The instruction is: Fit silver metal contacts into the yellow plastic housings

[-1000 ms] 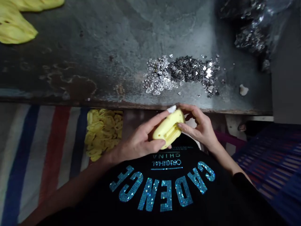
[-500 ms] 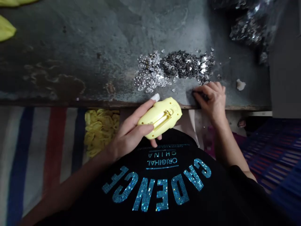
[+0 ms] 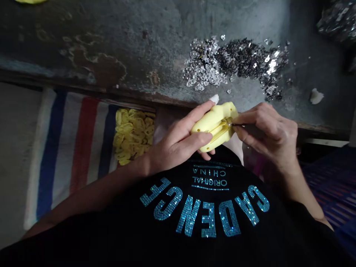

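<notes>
My left hand is closed around a yellow plastic shell, tilted, with a long slot and several screw holes. White tape wraps one fingertip. My right hand pinches at the right end of the slot, where a small metal contact piece shows between fingertips and shell. Whether that piece is seated or loose I cannot tell. Beyond the hands, a pile of small shiny metal pieces lies on the dark metal table.
A plastic bag of metal pieces is at the upper right. Several yellow parts fill a striped sack at the left. A white scrap lies on the table. Blue crates stand at the lower right.
My right hand has moved from the edge of the metal pile to the shell's slot. The head view has shifted, so the table and pile appear higher and further right.
</notes>
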`<action>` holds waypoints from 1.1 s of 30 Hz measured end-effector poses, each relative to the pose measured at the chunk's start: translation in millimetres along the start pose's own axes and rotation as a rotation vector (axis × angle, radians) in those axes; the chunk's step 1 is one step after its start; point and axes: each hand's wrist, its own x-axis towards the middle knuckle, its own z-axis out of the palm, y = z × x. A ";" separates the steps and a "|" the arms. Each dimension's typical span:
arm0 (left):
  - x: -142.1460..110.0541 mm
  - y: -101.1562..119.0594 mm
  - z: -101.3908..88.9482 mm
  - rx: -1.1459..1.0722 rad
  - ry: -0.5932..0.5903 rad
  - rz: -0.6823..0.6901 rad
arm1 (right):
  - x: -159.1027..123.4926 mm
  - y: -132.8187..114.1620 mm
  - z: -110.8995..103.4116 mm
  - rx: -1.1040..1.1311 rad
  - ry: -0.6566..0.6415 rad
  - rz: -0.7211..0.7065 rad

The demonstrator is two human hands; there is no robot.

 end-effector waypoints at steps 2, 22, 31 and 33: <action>-2.3 0.2 0.7 0.001 0.016 0.009 | 2.3 -4.1 -2.0 -0.068 -0.020 -0.042; -2.1 -1.8 1.9 -0.018 0.050 0.012 | 2.2 -21.0 0.5 -0.285 -0.053 -0.175; 4.9 -5.9 -0.5 0.049 0.033 0.035 | -7.5 -5.0 4.7 -0.028 0.107 0.098; 3.5 -10.5 -3.3 0.193 0.015 0.094 | -6.4 5.6 9.5 0.092 0.082 0.185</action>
